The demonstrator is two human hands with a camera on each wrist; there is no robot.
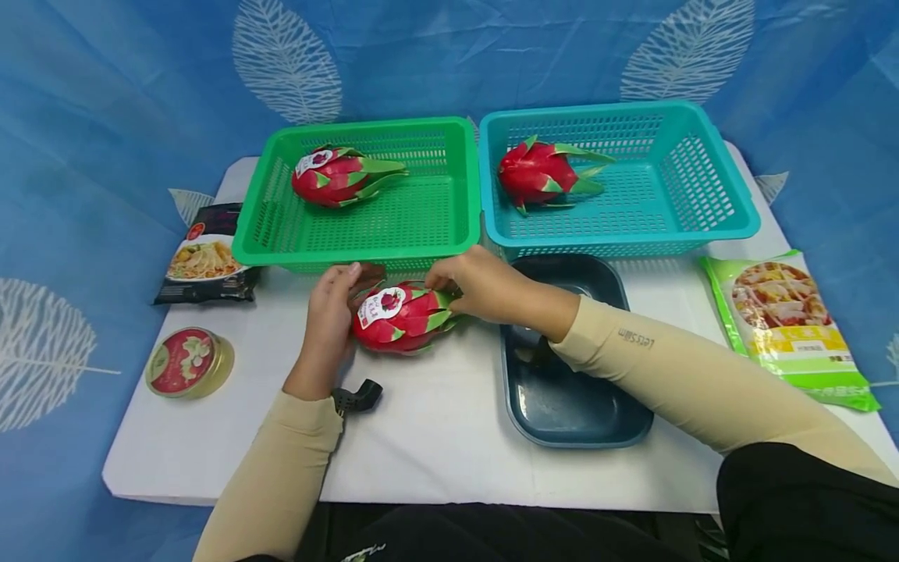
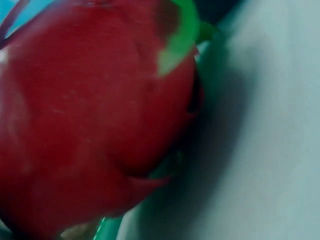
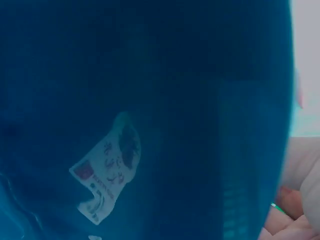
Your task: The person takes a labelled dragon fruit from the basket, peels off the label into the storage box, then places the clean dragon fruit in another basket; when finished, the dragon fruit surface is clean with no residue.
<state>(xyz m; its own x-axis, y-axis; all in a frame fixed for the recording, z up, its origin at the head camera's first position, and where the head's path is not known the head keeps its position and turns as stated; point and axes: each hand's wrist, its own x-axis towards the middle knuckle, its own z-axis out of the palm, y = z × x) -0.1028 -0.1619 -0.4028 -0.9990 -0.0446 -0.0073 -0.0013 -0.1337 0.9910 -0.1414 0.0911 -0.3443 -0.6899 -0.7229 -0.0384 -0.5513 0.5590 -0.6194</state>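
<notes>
A red dragon fruit (image 1: 414, 332) with green-tipped scales and a white label lies at the table's middle, in front of the green basket. My left hand (image 1: 328, 316) holds its rounded left end, the fingers reaching behind it. At the leafy right end, my right hand (image 1: 485, 287) pinches the green tips. Red skin of the same dragon fruit (image 2: 95, 115) fills much of the left wrist view, close over the white surface. Part of my right hand (image 3: 295, 210) shows at the lower right of its wrist view, beside the dark blue tub.
A green basket (image 1: 354, 256) and a turquoise basket (image 1: 625, 238) each hold one dragon fruit. Under my right forearm stands a dark blue tub (image 1: 579, 421). A noodle packet (image 1: 207, 257) and round tin (image 1: 186, 363) lie left; a green food bag (image 1: 790, 328) lies right.
</notes>
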